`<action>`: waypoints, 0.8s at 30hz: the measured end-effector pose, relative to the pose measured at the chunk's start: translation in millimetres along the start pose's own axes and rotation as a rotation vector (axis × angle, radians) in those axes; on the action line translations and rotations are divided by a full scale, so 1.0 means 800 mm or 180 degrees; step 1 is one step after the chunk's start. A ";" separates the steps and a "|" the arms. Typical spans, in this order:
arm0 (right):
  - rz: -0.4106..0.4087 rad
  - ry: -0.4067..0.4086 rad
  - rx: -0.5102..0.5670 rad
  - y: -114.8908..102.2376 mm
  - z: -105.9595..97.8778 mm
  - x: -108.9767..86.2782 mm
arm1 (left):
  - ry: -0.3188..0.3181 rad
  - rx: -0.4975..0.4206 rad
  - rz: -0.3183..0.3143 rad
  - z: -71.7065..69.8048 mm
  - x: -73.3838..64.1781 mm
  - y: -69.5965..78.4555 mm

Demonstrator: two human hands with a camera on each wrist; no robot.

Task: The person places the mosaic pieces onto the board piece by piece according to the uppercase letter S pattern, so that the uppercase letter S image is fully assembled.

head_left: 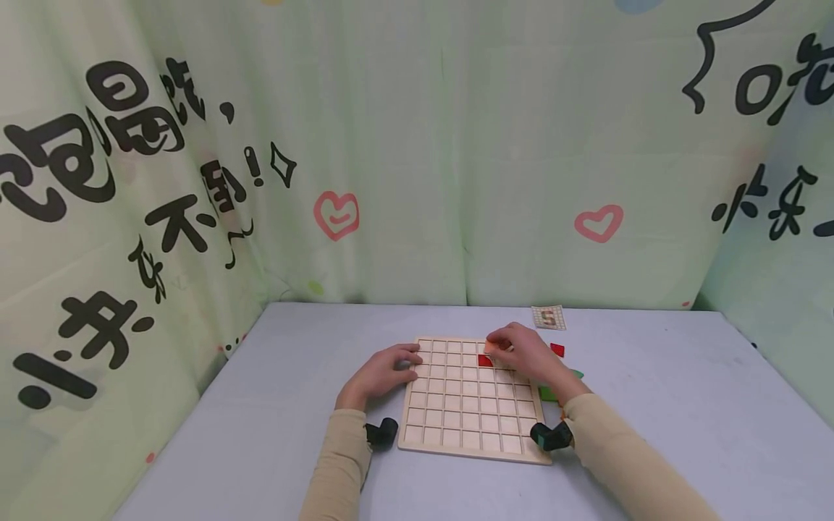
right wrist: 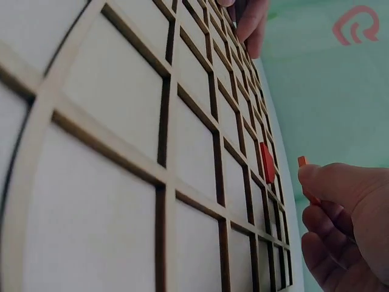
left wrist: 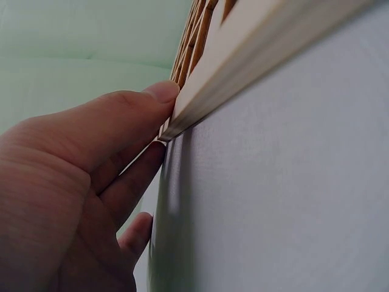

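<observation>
A wooden grid board [head_left: 470, 402] lies flat on the table, its square cells framed by raised strips. My right hand [head_left: 524, 351] pinches an orange tile [right wrist: 303, 161] between thumb and fingers, just above the board's far right part. Close by, a red tile [head_left: 485, 360] sits on the grid; in the right wrist view the same red tile [right wrist: 267, 163] stands out from the strips, slightly tilted. At the board's left edge, my left hand [head_left: 387, 370] rests with its thumb and fingertips touching the rim [left wrist: 200, 91]. Its fingers are fairly straight.
Right of the board lie a red piece [head_left: 557, 349], a green piece [head_left: 547, 394] and another green piece [head_left: 578, 374], partly hidden by my right arm. A small patterned card [head_left: 548, 318] lies near the table's far edge. Printed curtains [head_left: 417, 181] stand behind and beside the table.
</observation>
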State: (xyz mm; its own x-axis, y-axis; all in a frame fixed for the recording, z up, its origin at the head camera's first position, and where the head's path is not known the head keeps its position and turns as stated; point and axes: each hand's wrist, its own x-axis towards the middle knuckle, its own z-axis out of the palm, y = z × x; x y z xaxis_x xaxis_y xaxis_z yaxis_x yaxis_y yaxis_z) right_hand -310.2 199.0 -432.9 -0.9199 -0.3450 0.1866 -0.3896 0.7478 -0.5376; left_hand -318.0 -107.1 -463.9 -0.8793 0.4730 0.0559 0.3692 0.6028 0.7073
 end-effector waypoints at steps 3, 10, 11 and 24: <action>0.0047 -0.0102 0.0072 -0.005 0.006 0.002 | 0.0000 0.0005 0.0018 -0.001 -0.001 0.000; -0.0115 -0.0182 0.0037 -0.012 0.017 0.006 | 0.0000 -0.0028 0.0022 -0.001 -0.001 0.002; -0.0147 -0.0194 0.0038 -0.013 0.018 0.007 | 0.0008 -0.0031 0.0023 -0.001 -0.001 0.002; -0.0177 -0.0308 0.0028 -0.018 0.033 0.015 | 0.0022 -0.0065 0.0061 -0.002 -0.003 0.003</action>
State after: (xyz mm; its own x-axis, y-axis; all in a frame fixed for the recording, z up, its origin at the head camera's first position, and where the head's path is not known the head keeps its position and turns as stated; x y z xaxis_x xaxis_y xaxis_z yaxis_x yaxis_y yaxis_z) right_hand -314.2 169.1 -444.4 -0.8880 -0.4393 0.1364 -0.4390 0.7211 -0.5359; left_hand -315.5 -107.8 -461.1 -0.8742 0.4799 0.0745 0.3799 0.5803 0.7204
